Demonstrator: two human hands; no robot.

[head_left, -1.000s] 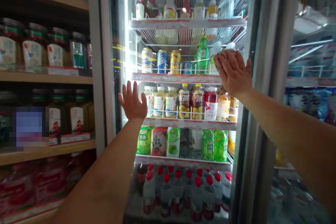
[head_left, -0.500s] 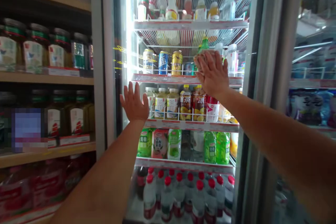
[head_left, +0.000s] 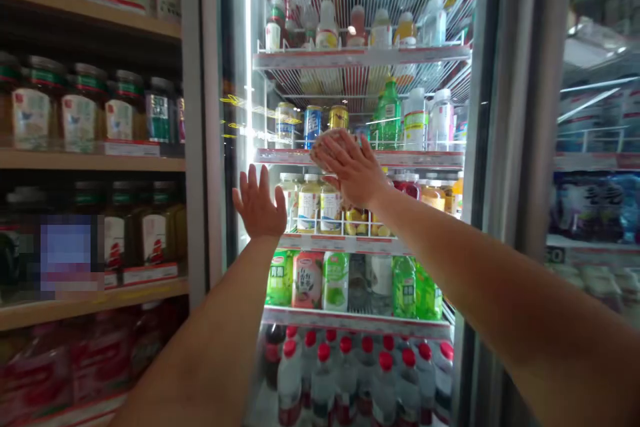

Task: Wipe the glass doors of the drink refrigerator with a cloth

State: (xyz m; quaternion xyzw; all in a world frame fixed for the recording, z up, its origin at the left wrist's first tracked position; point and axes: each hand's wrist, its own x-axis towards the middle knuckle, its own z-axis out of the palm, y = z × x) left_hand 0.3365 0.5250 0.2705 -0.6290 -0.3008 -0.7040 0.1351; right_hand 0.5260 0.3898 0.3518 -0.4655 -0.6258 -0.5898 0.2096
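Note:
I stand before a lit drinks fridge with a glass door (head_left: 450, 267). My left hand (head_left: 259, 203) lies flat on the glass near its left edge, fingers spread and pointing up, holding nothing. My right hand (head_left: 351, 168) also presses flat on the glass, fingers stretched up and to the left, at the level of the can shelf (head_left: 420, 159). A pale patch shows at its fingertips; I cannot make out whether it is a reflection or something under the hand. Behind the glass stand cans (head_left: 313, 123), juice bottles (head_left: 309, 203) and green bottles (head_left: 404, 283).
Red-capped water bottles (head_left: 350, 373) fill the fridge's bottom shelf. Wooden shelves (head_left: 90, 161) with labelled jars (head_left: 80, 113) stand to the left. The grey door frame (head_left: 505, 147) and a second glass-fronted fridge (head_left: 595, 160) are on the right.
My right hand has slid leftward and a little down across the glass, from near the right frame to the middle. My left hand has stayed almost in place.

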